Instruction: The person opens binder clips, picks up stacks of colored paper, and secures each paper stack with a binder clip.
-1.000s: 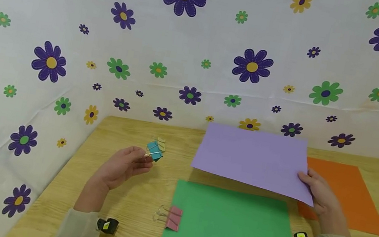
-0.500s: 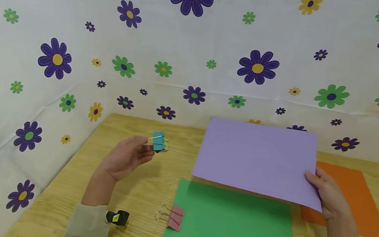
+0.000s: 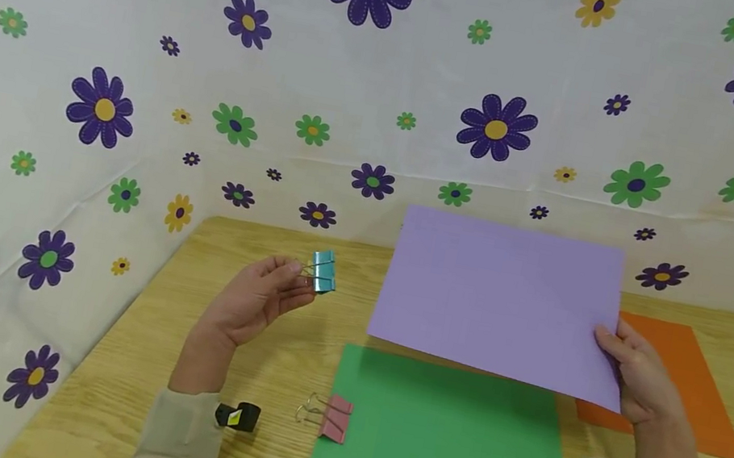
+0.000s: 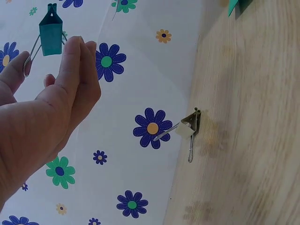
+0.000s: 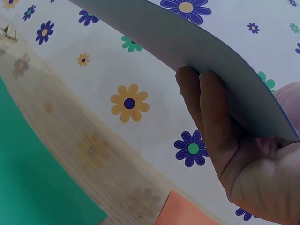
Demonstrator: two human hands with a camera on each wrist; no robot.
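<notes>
My left hand [image 3: 255, 295] pinches a blue binder clip [image 3: 324, 271] by its wire handles, held up over the back left of the table. In the left wrist view the clip [image 4: 50, 35] shows its folded spine side-on between thumb and fingers. On the right, my right hand [image 3: 639, 375] grips a purple sheet [image 3: 502, 298] by its right edge, thumb on top and fingers underneath. The sheet is raised and tilted above the table. Below it lies a green sheet [image 3: 445, 456], with a pink binder clip [image 3: 337, 419] at its left edge.
An orange sheet [image 3: 686, 383] lies at the right, partly behind the right hand. A yellowish binder clip [image 4: 190, 124] stands on the wooden table [image 3: 150, 330] near the back. A white flowered cloth [image 3: 286, 18] rises behind and along the left side.
My left hand has moved right and up with the blue clip, turning it more upright. My right hand has lifted the purple sheet higher and tipped it more toward the head camera.
</notes>
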